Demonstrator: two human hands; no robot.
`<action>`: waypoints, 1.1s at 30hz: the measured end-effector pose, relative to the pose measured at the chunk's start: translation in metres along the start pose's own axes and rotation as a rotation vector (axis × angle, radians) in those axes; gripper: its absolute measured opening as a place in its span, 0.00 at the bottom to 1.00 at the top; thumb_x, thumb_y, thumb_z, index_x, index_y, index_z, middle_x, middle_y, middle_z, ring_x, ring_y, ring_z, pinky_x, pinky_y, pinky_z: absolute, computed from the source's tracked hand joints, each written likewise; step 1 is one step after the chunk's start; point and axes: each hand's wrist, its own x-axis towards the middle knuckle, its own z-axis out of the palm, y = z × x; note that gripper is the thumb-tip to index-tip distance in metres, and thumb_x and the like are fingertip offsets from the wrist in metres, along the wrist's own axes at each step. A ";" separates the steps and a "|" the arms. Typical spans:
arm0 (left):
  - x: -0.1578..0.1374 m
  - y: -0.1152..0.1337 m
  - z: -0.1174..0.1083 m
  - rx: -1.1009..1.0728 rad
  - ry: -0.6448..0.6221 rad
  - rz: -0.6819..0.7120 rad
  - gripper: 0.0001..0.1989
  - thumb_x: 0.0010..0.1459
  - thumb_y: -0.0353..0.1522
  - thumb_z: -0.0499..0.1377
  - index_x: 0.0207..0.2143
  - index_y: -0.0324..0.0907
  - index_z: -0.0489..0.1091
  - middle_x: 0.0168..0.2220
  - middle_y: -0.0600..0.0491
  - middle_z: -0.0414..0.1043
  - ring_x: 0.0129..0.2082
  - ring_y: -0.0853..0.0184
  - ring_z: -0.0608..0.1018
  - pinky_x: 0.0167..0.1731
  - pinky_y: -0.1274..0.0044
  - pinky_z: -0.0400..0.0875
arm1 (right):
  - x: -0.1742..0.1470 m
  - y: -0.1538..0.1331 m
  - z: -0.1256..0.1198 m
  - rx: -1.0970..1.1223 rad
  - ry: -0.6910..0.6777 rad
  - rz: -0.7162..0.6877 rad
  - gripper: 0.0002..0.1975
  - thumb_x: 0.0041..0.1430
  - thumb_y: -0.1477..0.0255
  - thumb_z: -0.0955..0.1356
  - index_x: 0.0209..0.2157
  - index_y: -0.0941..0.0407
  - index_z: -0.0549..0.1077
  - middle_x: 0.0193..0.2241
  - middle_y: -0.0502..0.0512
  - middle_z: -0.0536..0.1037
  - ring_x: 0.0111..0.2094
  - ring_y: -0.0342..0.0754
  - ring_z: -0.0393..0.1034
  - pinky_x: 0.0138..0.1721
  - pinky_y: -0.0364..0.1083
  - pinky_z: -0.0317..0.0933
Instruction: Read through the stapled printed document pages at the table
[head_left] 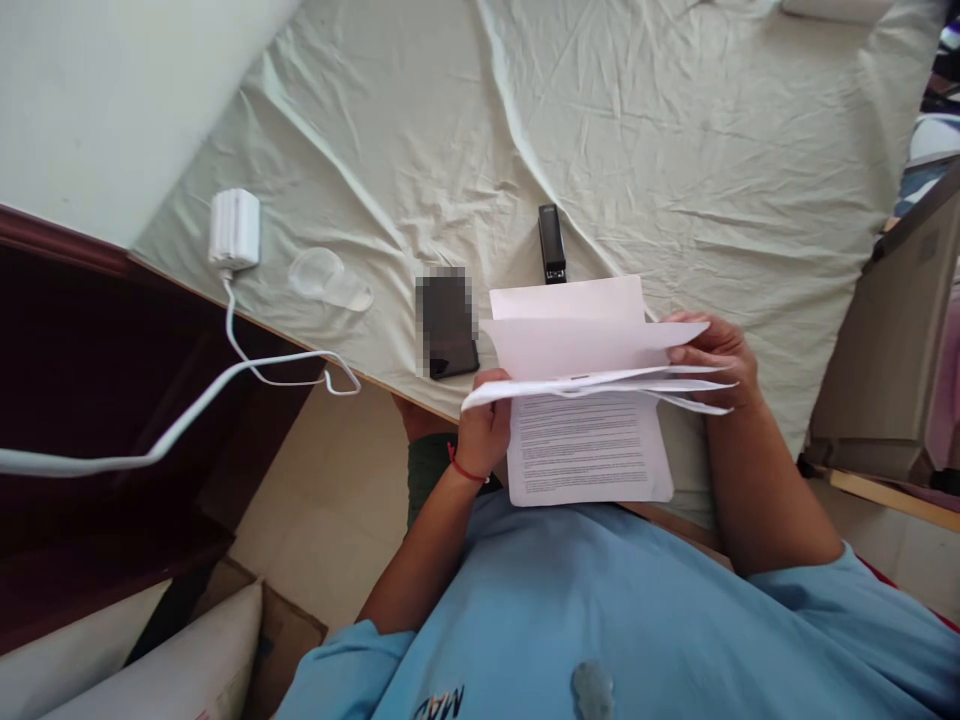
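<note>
Several white paper sheets (570, 350) are lifted and fanned apart above the table in front of me. My left hand (484, 425), with a red string at the wrist, is closed on their left edge. At the right edge, my right hand (720, 360) has its fingers in among the separated sheets and grips them. Beneath lies a printed page (585, 450) covered with lines of text, close to my shirt. Just beyond the papers is a black stapler (552, 243). A dark phone (450, 325), partly blurred out, rests left of the papers.
A wrinkled pale cloth (675, 150) covers the table. On its left side are a white charger (234, 230) with a cable (187, 420) running off the edge, and a clear plastic piece (330, 280). A cardboard box (885, 340) stands at the right.
</note>
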 end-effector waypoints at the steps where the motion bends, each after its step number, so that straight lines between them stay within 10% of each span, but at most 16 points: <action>1: 0.000 0.000 0.002 -0.029 0.007 -0.007 0.11 0.71 0.43 0.56 0.48 0.46 0.66 0.29 0.58 0.72 0.27 0.66 0.74 0.32 0.75 0.68 | 0.001 0.000 -0.003 0.035 -0.065 -0.033 0.12 0.46 0.59 0.84 0.29 0.48 0.84 0.36 0.51 0.83 0.37 0.50 0.76 0.40 0.50 0.71; 8: 0.002 0.001 0.004 -0.064 0.033 0.031 0.28 0.72 0.46 0.58 0.66 0.43 0.58 0.38 0.52 0.80 0.33 0.63 0.80 0.37 0.71 0.73 | 0.006 0.003 -0.012 0.054 -0.649 -0.187 0.10 0.57 0.57 0.78 0.27 0.45 0.85 0.36 0.56 0.87 0.47 0.58 0.81 0.55 0.60 0.71; 12: 0.005 -0.006 0.004 -0.081 0.096 0.144 0.26 0.66 0.46 0.63 0.61 0.44 0.68 0.55 0.43 0.76 0.52 0.56 0.81 0.53 0.66 0.76 | 0.009 0.000 -0.008 0.119 -0.818 -0.161 0.06 0.60 0.61 0.77 0.33 0.46 0.87 0.38 0.59 0.88 0.49 0.60 0.83 0.52 0.59 0.75; 17: 0.002 -0.009 -0.002 -0.158 0.011 0.132 0.16 0.64 0.44 0.65 0.47 0.45 0.72 0.41 0.52 0.77 0.40 0.61 0.80 0.44 0.69 0.77 | 0.014 -0.004 -0.008 0.155 -1.049 -0.140 0.11 0.63 0.60 0.75 0.41 0.50 0.88 0.42 0.65 0.88 0.48 0.63 0.85 0.48 0.59 0.78; 20: 0.000 -0.003 -0.008 -0.131 -0.051 0.150 0.14 0.63 0.45 0.65 0.43 0.45 0.73 0.40 0.52 0.76 0.39 0.62 0.79 0.41 0.70 0.77 | 0.007 -0.006 -0.007 0.109 -0.818 -0.076 0.15 0.65 0.56 0.73 0.37 0.52 0.88 0.39 0.65 0.88 0.37 0.58 0.86 0.40 0.54 0.79; 27: 0.002 0.000 -0.002 -0.035 0.020 0.167 0.08 0.64 0.39 0.60 0.39 0.45 0.69 0.33 0.55 0.75 0.32 0.66 0.76 0.34 0.74 0.73 | 0.002 0.002 0.012 -0.239 0.243 -0.029 0.11 0.63 0.60 0.77 0.34 0.52 0.84 0.32 0.52 0.84 0.18 0.38 0.66 0.20 0.42 0.59; 33: -0.002 0.006 -0.008 0.060 -0.039 0.049 0.13 0.54 0.37 0.65 0.41 0.48 0.70 0.26 0.61 0.69 0.25 0.68 0.70 0.27 0.77 0.65 | 0.008 0.006 0.011 -0.464 0.310 0.069 0.17 0.60 0.60 0.75 0.49 0.52 0.82 0.41 0.52 0.85 0.21 0.39 0.65 0.20 0.42 0.59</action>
